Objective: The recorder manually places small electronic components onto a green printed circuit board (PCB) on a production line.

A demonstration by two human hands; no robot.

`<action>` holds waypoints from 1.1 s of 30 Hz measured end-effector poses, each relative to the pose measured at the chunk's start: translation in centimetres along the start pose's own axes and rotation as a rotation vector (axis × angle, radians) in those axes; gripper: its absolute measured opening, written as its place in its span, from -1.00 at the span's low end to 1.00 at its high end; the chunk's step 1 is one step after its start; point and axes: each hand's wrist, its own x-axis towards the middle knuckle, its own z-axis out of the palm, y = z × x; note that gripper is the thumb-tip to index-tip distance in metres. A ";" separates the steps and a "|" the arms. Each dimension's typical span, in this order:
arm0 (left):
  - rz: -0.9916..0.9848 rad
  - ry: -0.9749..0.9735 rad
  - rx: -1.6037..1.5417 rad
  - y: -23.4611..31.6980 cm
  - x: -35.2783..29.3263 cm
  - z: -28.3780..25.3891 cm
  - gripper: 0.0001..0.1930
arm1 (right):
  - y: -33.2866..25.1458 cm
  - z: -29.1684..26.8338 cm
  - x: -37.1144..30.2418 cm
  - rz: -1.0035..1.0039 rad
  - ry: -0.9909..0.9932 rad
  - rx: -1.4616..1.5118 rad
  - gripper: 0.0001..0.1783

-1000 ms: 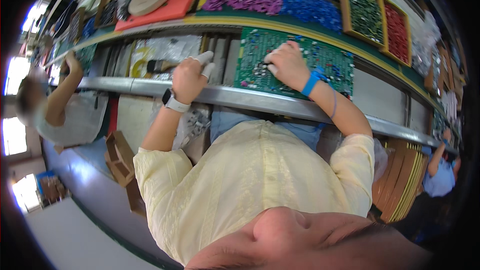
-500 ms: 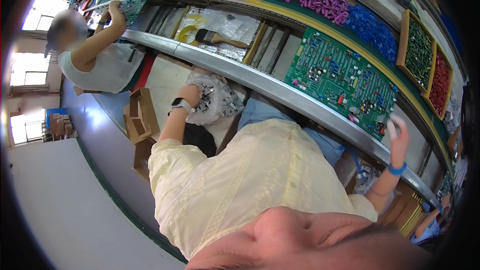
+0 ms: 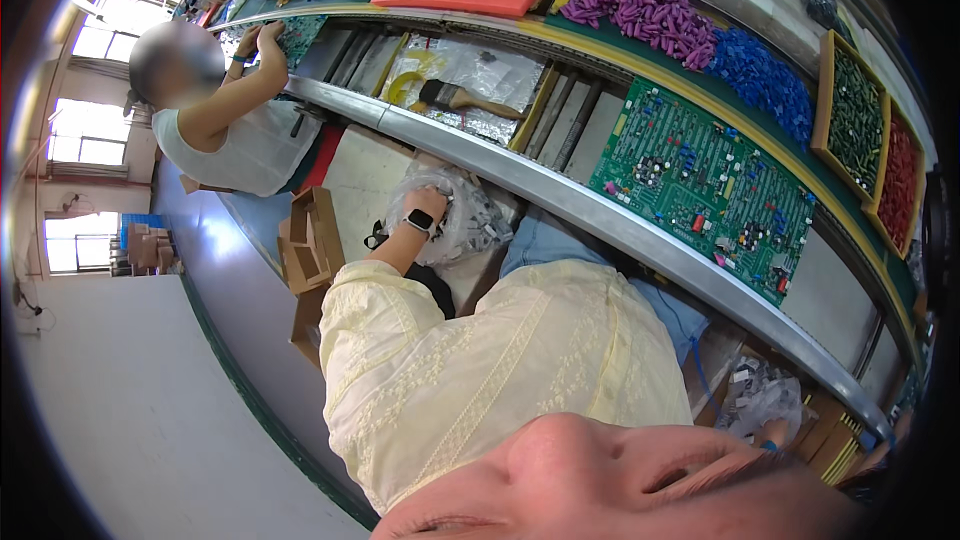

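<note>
While the left hand (image 3: pixel 428 206) digs into a clear plastic bag of small parts (image 3: pixel 462 222) below the desk's metal rail (image 3: pixel 560 195), its fingers are buried, so their grip cannot be told. Low at right, the right hand (image 3: pixel 772 430) reaches another clear bag (image 3: pixel 760 395), grip unclear. A green circuit board (image 3: pixel 700 185) lies untouched beyond the rail, and little room shows under it.

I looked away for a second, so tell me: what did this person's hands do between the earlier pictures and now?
Both hands left the green circuit board and dropped below the metal rail. The left hand now reaches into a clear plastic bag of small parts beside the lap; the right hand went down to another bag at the lower right. The board, brush and trays of parts stayed put.
</note>
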 end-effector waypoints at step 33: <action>0.283 -0.127 0.010 -1.7 1.0 3.7 -0.73 | 4.5 0.4 -0.4 0.771 0.183 1.194 -0.78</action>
